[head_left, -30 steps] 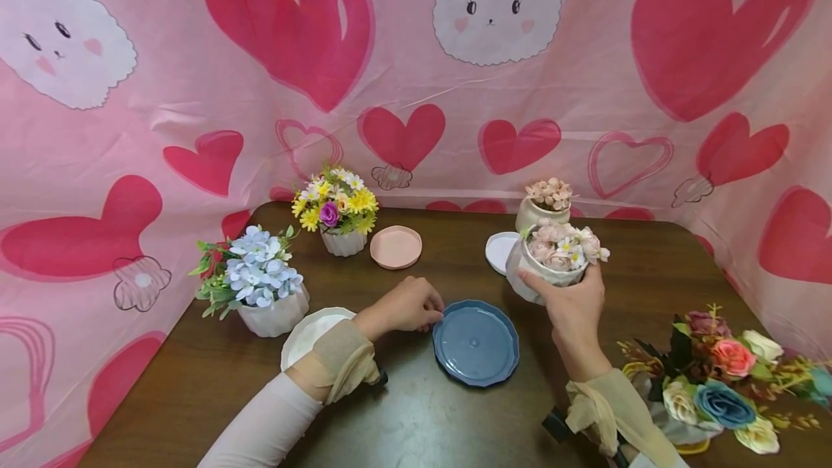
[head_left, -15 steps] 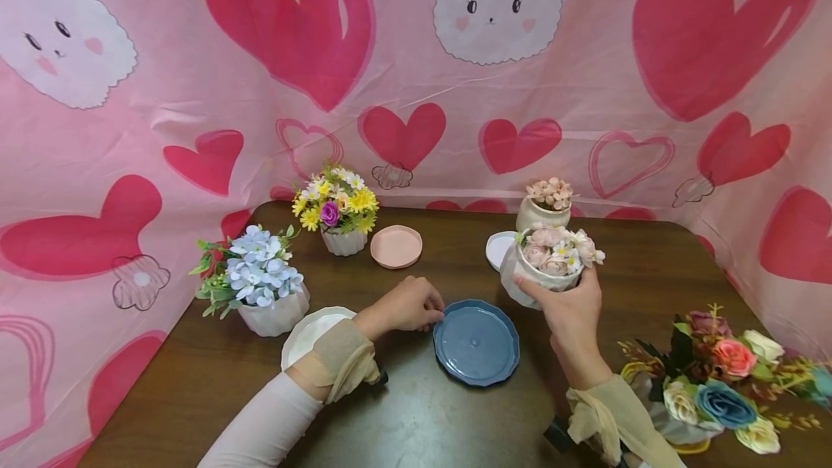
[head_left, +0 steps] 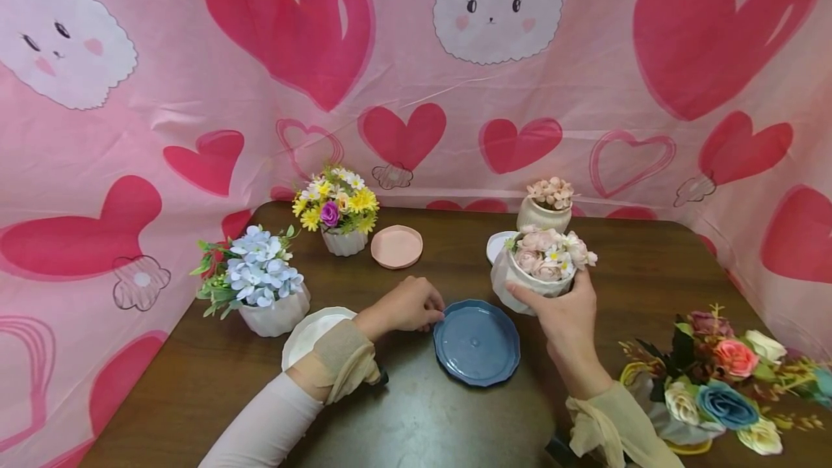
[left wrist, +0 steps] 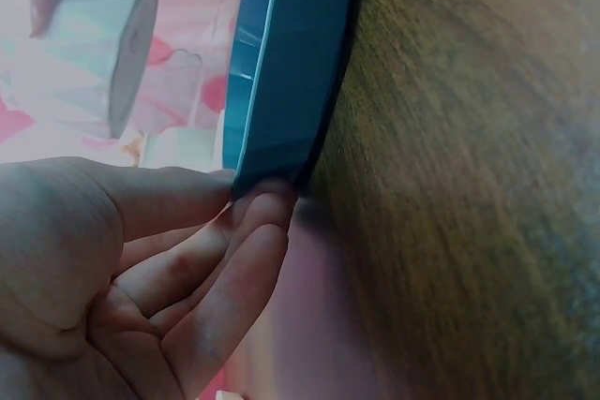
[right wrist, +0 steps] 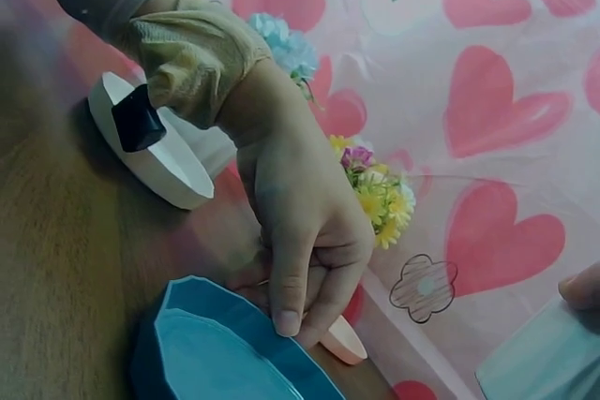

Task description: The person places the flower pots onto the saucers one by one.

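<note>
My left hand (head_left: 408, 305) pinches the left rim of a blue scalloped saucer (head_left: 477, 345) on the table. The left wrist view shows the thumb at the top edge of the saucer (left wrist: 295, 63) and fingertips against its outer side. To the right, my right hand (head_left: 573, 323) grips a white faceted flowerpot (head_left: 505, 282) from its near right side. Pale pink blooms and small daisies (head_left: 549, 251) fill the pot. It is held up off the table, behind and right of the saucer; its underside (left wrist: 134, 49) shows in the left wrist view.
On the left stand pots of blue (head_left: 276, 313) and yellow flowers (head_left: 344, 240). A white saucer (head_left: 312, 331) lies partly under my left forearm. Farther back are a pink saucer (head_left: 396, 247), a small white saucer (head_left: 497, 245) and a cream pot (head_left: 544, 219). Mixed roses (head_left: 728, 381) stand right.
My right hand has carried the white flowerpot a little left and nearer to me, closer to the blue saucer. The left hand and the saucer have stayed in place.
</note>
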{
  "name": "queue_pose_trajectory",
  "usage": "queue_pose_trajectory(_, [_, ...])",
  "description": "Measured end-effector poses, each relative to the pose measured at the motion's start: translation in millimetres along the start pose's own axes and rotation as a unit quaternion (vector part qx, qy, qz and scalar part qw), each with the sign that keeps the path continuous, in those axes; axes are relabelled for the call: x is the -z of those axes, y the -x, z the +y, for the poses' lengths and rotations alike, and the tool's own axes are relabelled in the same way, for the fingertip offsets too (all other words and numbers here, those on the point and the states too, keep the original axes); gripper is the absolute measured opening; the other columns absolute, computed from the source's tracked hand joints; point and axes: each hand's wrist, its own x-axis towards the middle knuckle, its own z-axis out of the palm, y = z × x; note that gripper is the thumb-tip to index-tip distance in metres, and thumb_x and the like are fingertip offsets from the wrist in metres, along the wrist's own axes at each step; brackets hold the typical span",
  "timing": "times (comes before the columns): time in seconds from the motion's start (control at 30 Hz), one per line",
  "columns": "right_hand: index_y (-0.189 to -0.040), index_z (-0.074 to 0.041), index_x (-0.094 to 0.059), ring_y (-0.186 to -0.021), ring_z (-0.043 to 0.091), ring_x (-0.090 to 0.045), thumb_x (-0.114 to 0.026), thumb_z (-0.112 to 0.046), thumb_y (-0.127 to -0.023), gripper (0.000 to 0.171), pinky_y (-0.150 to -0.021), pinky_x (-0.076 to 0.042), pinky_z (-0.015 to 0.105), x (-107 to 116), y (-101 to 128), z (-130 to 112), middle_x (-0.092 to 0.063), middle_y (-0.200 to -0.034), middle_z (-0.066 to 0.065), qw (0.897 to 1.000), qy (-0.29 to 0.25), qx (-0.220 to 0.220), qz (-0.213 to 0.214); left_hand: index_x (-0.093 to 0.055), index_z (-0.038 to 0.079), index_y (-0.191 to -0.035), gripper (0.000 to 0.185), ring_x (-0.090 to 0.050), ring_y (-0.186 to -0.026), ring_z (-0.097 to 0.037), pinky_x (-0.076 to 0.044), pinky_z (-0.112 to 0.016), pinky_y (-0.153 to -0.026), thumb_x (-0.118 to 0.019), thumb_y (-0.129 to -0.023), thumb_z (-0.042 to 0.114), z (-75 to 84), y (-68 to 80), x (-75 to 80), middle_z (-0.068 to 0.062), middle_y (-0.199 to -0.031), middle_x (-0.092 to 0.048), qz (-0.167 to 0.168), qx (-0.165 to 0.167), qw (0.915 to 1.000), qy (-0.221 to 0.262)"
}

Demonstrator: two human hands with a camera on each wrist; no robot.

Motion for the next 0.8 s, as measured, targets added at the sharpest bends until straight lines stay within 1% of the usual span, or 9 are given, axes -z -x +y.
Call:
queue_pose_trajectory(0.17, [-0.149,-0.012,-0.036,-0.129,0.018,-0.046,-0.093,-0.01,-0.064,0.102,-0.113,-0.04,0.043,-1,3,1,-0.049,-0.146,0.005,1.0,0.004,0.005,-0.008,-0.076,0.005,-0.097,0.011,-0.06,-0.05,-0.003,-0.052,-0.02,-0.05,-0.071,-0.091,0.012,-1.2,-0.2,-0.1,0.002,-0.066,-0.069,-0.002,-0.003,1.0,-0.004])
queue_pose_trajectory(0.33, [-0.147,-0.012,-0.038,-0.127,0.015,-0.047,-0.092,-0.007,-0.064,0.1,-0.112,-0.04,0.041,-2,6,3,-0.051,-0.143,0.003,1.0,-0.004,0.008,-0.014,-0.076,0.005,-0.097,0.01,-0.061,-0.052,-0.005,-0.052,-0.021,-0.051,-0.071,-0.09,0.012,-1.2,-0.5,-0.3,0.0,-0.068,-0.071,-0.003,0.004,1.0,0.004])
queue_pose_trajectory(0.57, [-0.148,-0.012,-0.036,-0.129,0.018,-0.046,-0.092,-0.008,-0.065,0.101,-0.114,-0.039,0.044,-2,9,3,-0.048,-0.145,0.005,1.0,-0.006,0.005,-0.026,-0.076,0.006,-0.095,0.009,-0.061,-0.052,-0.007,-0.052,-0.021,-0.051,-0.071,-0.09,0.012,-0.6,-0.3,-0.3,-0.001,-0.068,-0.071,-0.002,0.003,1.0,0.005])
queue_pose_trajectory(0.8, [-0.147,-0.013,-0.039,-0.126,0.013,-0.047,-0.092,-0.005,-0.064,0.099,-0.111,-0.04,0.036,-2,12,4,-0.05,-0.142,0.002,1.0,-0.002,0.002,-0.03,-0.077,0.007,-0.095,0.01,-0.061,-0.052,-0.007,-0.053,-0.022,-0.051,-0.071,-0.09,0.013,0.3,0.8,0.9,-0.001,-0.067,-0.071,-0.004,0.004,1.0,0.004])
